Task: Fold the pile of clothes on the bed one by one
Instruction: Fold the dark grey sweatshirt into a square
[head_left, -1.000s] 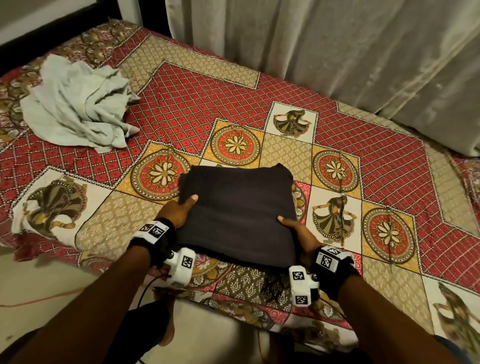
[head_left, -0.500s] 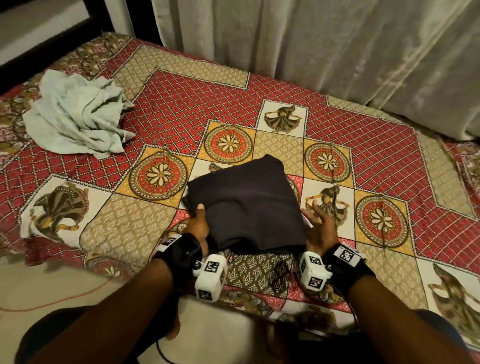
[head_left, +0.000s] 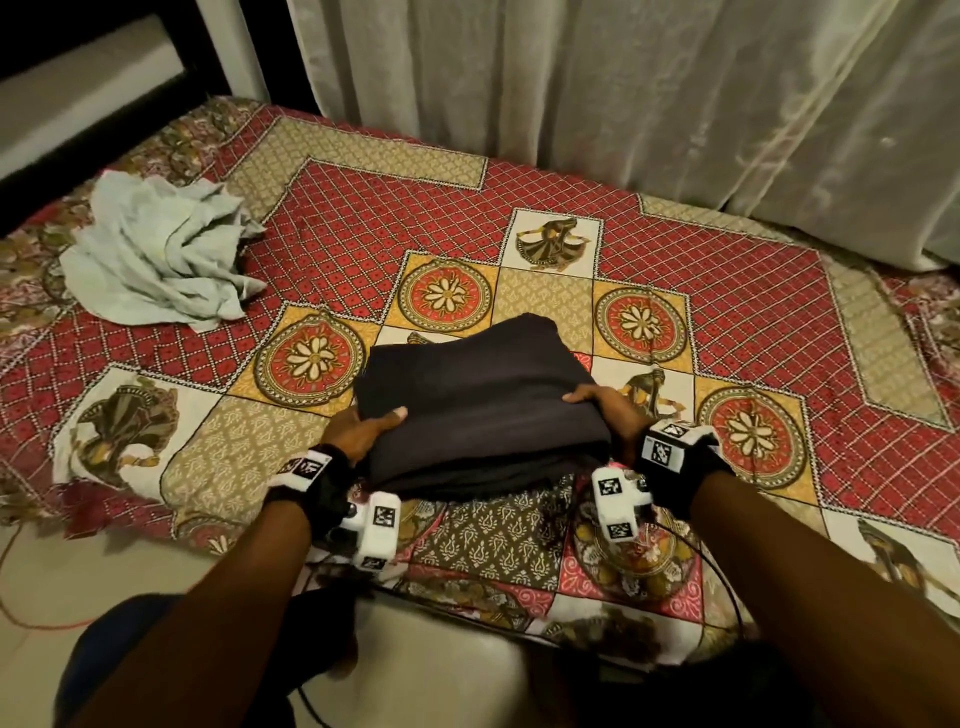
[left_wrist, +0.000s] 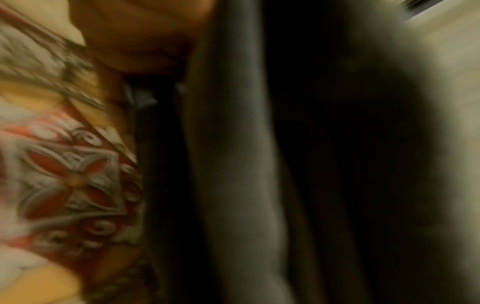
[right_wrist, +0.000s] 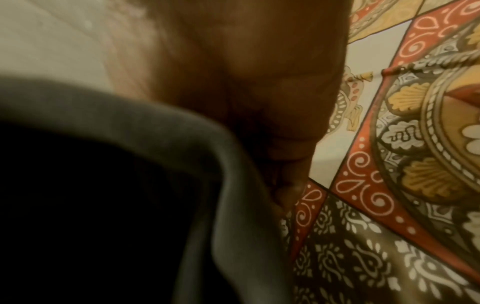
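Observation:
A folded black garment (head_left: 478, 395) is held just above the patterned bedspread (head_left: 727, 312) near the bed's front edge. My left hand (head_left: 366, 431) grips its left side, thumb on top and fingers underneath. My right hand (head_left: 602, 408) grips its right side the same way. In the left wrist view the dark cloth (left_wrist: 246, 164) fills the middle beside the hand (left_wrist: 145, 35). In the right wrist view the hand (right_wrist: 254, 86) wraps the cloth's rounded edge (right_wrist: 155, 127). A crumpled pale green garment (head_left: 161, 260) lies at the bed's far left.
White curtains (head_left: 623, 93) hang along the bed's far side. A dark bed frame (head_left: 62, 52) is at the upper left. The floor (head_left: 78, 571) shows below the bed's front edge, with cables by my arms.
Both hands slid under the folded black garment's sides and lifted it off the bedspread. The head view has shifted closer and lower.

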